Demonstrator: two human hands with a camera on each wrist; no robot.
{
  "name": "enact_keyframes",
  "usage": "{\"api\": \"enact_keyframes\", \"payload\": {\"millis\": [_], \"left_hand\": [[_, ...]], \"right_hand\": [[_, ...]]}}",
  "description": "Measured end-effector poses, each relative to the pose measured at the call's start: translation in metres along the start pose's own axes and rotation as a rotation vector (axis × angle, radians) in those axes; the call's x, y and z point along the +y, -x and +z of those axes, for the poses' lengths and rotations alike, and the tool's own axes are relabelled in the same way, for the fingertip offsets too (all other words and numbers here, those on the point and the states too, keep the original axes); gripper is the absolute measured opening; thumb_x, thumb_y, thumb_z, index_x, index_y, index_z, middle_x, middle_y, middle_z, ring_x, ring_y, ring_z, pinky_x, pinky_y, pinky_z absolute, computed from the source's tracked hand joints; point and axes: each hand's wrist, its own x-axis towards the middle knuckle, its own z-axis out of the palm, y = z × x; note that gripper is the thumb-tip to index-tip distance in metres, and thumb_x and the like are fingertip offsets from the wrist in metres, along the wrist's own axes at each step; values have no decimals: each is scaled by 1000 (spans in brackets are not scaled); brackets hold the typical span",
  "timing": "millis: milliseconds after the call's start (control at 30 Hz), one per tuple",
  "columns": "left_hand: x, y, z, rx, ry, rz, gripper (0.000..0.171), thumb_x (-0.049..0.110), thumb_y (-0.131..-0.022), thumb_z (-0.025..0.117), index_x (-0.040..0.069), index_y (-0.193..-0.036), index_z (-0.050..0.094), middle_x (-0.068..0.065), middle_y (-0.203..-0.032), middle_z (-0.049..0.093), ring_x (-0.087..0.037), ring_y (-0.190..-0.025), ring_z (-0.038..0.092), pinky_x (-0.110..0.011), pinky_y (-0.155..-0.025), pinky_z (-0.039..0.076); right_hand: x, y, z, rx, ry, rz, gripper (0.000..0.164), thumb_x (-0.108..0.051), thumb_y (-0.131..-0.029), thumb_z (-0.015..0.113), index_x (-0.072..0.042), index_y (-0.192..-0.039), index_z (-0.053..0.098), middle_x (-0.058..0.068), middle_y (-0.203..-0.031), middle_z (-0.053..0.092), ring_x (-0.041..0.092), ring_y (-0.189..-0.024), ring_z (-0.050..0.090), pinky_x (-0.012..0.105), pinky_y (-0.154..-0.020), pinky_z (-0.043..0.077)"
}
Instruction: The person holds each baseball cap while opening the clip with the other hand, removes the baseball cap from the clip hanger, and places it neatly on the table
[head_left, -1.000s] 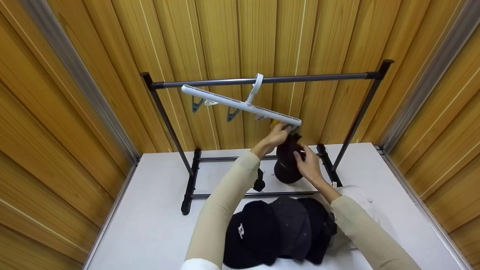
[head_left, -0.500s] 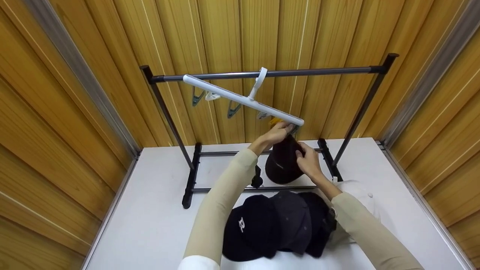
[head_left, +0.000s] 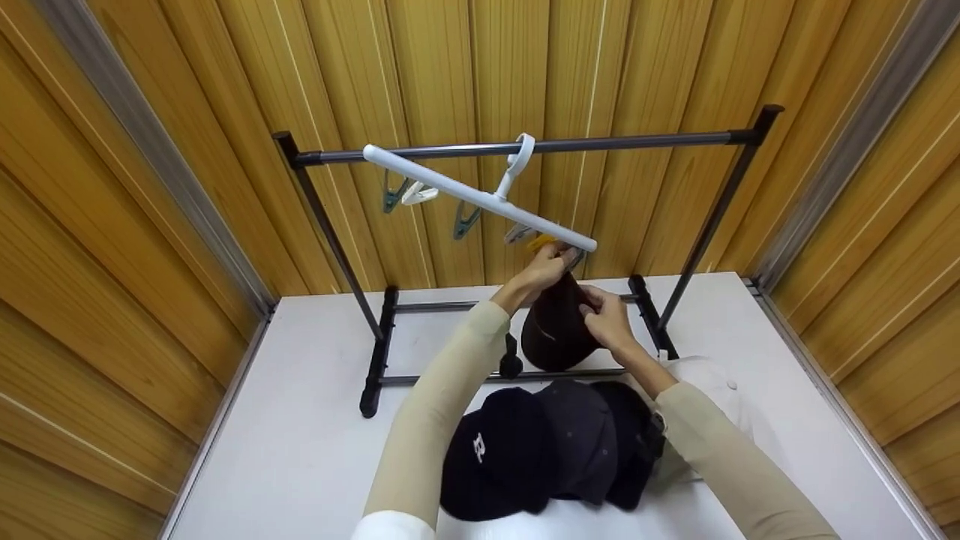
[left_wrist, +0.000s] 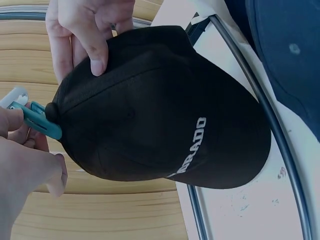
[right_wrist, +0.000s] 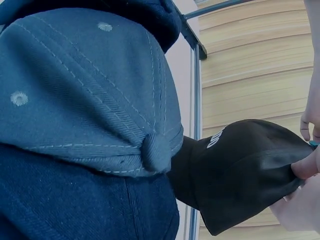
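Note:
A dark cap (head_left: 551,330) with white lettering on its front hangs under the right end of a white clip hanger (head_left: 465,189), brim down. My left hand (head_left: 541,271) is up at that end and pinches a teal clip (left_wrist: 46,124), whose tip meets the cap's crown beside the top button in the left wrist view. My right hand (head_left: 609,319) grips the crown's edge, its thumb lying on the fabric. Seen from the right wrist, the cap (right_wrist: 250,170) stretches sideways toward both hands, with the clip mostly hidden there.
The hanger hooks over the bar of a dark metal rack (head_left: 637,142). More clips dangle from it, one a green clip (head_left: 465,221). In front lie overlapping dark caps (head_left: 517,450) and a white cap (head_left: 709,390) on the white floor (head_left: 300,450). Wood-look walls (head_left: 510,75) surround the rack.
The cap has swung slightly left and turned, bringing its lettering into view. Both hands have shifted a little left with it, and the hanger's right end tilts slightly more.

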Motion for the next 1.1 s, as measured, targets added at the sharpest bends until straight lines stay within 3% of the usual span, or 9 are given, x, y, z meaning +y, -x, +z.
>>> {"api": "enact_keyframes", "payload": {"millis": [167, 267, 467, 667, 833, 967, 1100], "left_hand": [[2, 2, 2, 38, 7, 4, 30, 12, -106, 49, 0, -129, 64, 1, -109, 61, -9, -105, 51, -22, -100, 41], [2, 0, 5, 66, 8, -5, 31, 11, -106, 49, -2, -130, 62, 1, -103, 56, -11, -100, 48, -22, -93, 40], [2, 0, 8, 109, -17, -22, 33, 11, -106, 49, -3, -134, 60, -7, -116, 63, -11, -102, 51, -22, -92, 42], [2, 1, 6, 117, -4, -9, 34, 10, -106, 48, -3, -135, 60, -7, -114, 62, -11, -101, 49, -21, -92, 40], [2, 0, 6, 138, -3, -1, 35, 9, -105, 48, -3, -137, 60, -15, -130, 64, -12, -107, 51, -22, -95, 41], [2, -2, 10, 124, -11, 11, 35, 10, -106, 48, -2, -137, 60, -15, -130, 63, -12, -106, 51, -22, -94, 41], [2, -4, 14, 111, -44, 36, 38, 13, -108, 46, 1, -142, 56, -14, -137, 62, -16, -122, 54, -27, -107, 42]], "right_hand": [[-1, 2, 1, -12, 4, -9, 35, 12, -92, 52, 11, -124, 66, 29, -121, 70, 38, -115, 66, 43, -99, 50], [-2, 2, 1, -35, -8, 8, 37, 11, -93, 52, 11, -127, 65, 29, -125, 69, 38, -120, 65, 46, -103, 49], [-2, 6, 4, -69, -9, 70, 40, 6, -96, 52, 9, -135, 60, 28, -133, 65, 40, -126, 62, 48, -109, 48], [-4, 7, 10, -49, -21, 59, 39, 7, -95, 53, 9, -132, 62, 29, -131, 66, 41, -127, 62, 50, -110, 48], [-4, 9, 12, -77, -35, 72, 40, 6, -96, 52, 9, -136, 59, 29, -135, 63, 41, -130, 60, 49, -112, 47], [-4, 11, 8, -85, -33, 86, 40, 6, -96, 53, 10, -135, 59, 30, -133, 64, 42, -129, 60, 50, -112, 46], [-3, 11, 2, -100, -15, 88, 40, 4, -97, 53, 9, -136, 59, 30, -134, 63, 42, -130, 60, 51, -112, 46]]}}
